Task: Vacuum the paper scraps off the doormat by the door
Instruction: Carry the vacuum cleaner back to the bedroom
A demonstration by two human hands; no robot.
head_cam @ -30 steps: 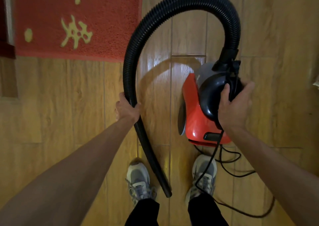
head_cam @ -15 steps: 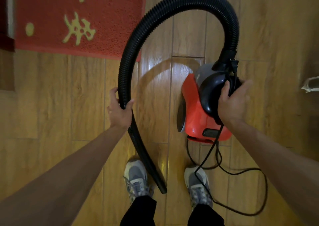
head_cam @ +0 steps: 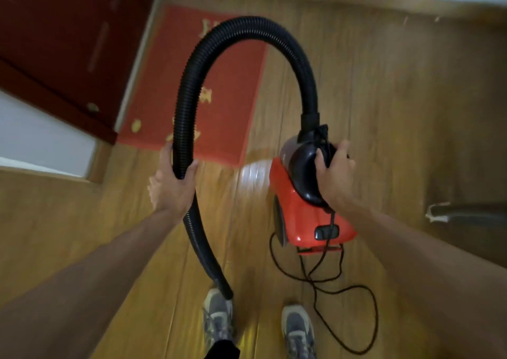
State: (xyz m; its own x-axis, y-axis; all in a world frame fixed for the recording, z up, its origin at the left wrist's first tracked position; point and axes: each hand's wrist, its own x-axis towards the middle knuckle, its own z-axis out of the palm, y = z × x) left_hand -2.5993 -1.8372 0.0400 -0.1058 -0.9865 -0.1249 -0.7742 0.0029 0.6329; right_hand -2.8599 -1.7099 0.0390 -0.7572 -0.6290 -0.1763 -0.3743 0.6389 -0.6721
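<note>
Door (head_cam: 68,43) newly in view beside doormat (head_cam: 227,106); hose (head_cam: 247,26) grip seemingly unchanged.

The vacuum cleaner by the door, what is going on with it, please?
A person stands on the wooden floor, facing the red doormat by the dark door. The right grip holds the red vacuum cleaner by its black top handle; the left grip is curled round the black hose partway along. The hose end hangs near the left shoe, away from the doormat, so no vacuuming of it yet. The cord trails on the floor.
</note>
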